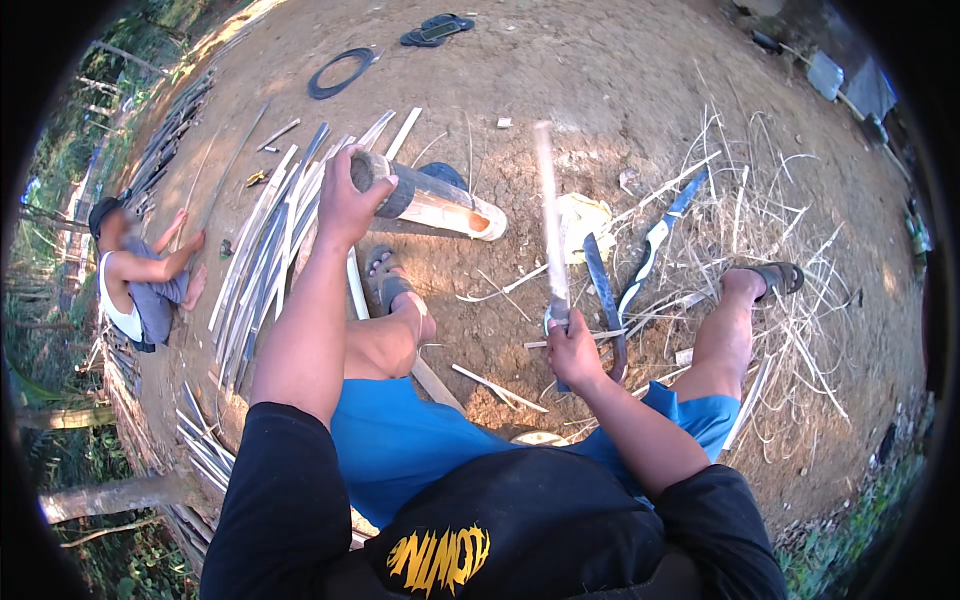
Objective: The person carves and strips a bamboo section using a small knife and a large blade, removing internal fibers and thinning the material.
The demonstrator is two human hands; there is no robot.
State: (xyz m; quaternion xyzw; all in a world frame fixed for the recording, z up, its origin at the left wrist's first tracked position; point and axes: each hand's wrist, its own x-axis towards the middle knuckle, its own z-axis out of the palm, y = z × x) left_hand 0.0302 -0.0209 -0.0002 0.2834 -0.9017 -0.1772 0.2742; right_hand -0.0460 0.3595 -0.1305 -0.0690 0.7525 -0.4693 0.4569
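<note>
We observe the left hand [352,200] curled round the left end of a bamboo tube [432,209], the right hand [574,352] gripping a motion-blurred knife [551,215].

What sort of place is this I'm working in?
Most likely an outdoor work yard for splitting and trimming wood or cane: bare dirt underfoot, long thin strips heaped on it, and curly shavings scattered about.
</note>
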